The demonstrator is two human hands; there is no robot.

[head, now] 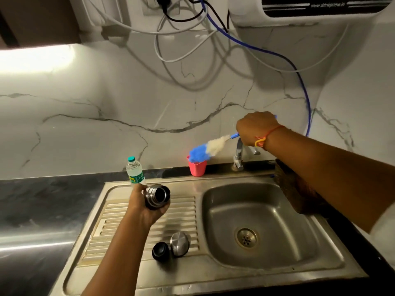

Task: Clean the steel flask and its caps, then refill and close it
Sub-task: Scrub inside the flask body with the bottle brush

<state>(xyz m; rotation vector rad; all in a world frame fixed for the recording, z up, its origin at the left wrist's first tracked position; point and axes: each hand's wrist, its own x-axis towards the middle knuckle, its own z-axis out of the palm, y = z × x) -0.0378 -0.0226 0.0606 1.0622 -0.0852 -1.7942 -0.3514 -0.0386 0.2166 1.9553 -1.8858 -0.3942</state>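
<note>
Left hand [145, 208] wraps the open flask [158, 195] over the ribbed steel drainboard [181, 210]; right hand [255, 130] grips the brush [213, 145] before the marble wall [106, 135].

Both hands raised, each gripping one item.
Left hand [145, 207]: forearm extended forward, fingers curled beneath and thumb above the steel flask [157, 195], whose open mouth projects past the fingertips. Right hand [255, 129]: arm extended from the right, back of hand facing the camera, fingers closed round the bottle brush [213, 146] handle, bristle head extending leftward beyond the fingers. An orange thread [265, 138] encircles the right wrist.
</note>
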